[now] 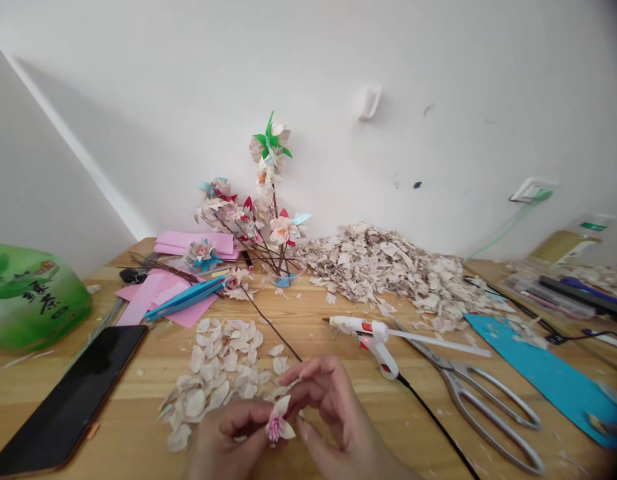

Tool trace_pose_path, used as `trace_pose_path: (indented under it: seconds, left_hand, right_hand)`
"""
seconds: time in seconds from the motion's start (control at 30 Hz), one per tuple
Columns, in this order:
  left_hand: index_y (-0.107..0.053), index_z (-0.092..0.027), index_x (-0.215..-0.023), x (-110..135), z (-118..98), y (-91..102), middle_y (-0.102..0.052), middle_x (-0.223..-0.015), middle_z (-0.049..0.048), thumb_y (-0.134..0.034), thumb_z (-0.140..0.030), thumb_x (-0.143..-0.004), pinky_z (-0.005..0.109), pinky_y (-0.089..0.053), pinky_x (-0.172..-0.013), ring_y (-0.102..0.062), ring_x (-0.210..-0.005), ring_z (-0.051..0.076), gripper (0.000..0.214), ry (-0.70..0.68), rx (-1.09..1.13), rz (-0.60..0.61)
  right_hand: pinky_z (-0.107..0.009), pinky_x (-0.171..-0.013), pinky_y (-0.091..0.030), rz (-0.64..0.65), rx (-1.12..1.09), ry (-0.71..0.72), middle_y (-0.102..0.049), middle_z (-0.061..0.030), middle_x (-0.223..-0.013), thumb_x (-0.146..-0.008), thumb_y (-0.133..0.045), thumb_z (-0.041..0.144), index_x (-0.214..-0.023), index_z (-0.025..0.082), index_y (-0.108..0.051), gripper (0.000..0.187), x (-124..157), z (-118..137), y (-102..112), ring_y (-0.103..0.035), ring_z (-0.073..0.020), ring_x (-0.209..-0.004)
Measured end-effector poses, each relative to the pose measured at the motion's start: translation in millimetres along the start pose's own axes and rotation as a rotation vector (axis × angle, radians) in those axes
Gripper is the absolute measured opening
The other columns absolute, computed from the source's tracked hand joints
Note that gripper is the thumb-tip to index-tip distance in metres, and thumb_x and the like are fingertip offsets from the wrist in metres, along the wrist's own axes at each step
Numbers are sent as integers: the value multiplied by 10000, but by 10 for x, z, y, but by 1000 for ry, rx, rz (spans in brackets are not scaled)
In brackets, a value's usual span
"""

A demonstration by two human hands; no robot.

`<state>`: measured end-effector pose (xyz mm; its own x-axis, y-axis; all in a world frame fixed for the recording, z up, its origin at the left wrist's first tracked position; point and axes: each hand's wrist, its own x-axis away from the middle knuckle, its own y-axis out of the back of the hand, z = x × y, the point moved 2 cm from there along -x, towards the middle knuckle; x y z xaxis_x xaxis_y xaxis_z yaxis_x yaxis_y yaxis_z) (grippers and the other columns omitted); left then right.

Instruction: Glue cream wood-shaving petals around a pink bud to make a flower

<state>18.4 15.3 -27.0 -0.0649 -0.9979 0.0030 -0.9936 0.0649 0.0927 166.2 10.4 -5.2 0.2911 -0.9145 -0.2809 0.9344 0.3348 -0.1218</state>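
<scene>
My left hand (227,437) and my right hand (333,413) meet at the table's near edge. Together they pinch a small paper flower (277,421) with a pink centre and pale petals. The right fingers also touch a thin brown twig (271,327) that runs from the flower up toward the back of the table. Several loose pale petals (221,363) lie spread just beyond my left hand. A white glue gun (371,333) lies on the wood to the right of my hands, its black cord trailing toward the near edge.
Large steel scissors (481,403) lie right of the glue gun, beside blue paper (548,373). A heap of petal scraps (388,267) and a bunch of paper flowers (261,213) stand at the back. A black phone (68,400), green bag (28,297) and pink paper (158,297) lie at left.
</scene>
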Motion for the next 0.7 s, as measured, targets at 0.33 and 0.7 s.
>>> trace_pose_path:
  seconds: [0.33, 0.7]
  left_hand:
    - [-705, -207, -495, 21, -7, -41, -675, -481, -2, -721, -296, -589, 163, -441, -498, -580, -490, 121, 131, 29, 25, -49]
    - [-693, -200, -501, 15, 19, -41, -666, -469, 2, -674, -300, -625, 184, -425, -501, -572, -485, 130, 161, 76, -4, -29]
  right_hand:
    - [-321, -741, -475, 2, 52, 19, -555, -54, -1013, -731, -554, 86, -992, 241, -386, 347, 14, -29, -3, -599, -160, -848]
    - [-289, -714, -501, 28, 168, 136, -560, -75, -1022, -787, -511, 103, -1048, 241, -393, 317, 34, -64, 3, -608, -158, -844]
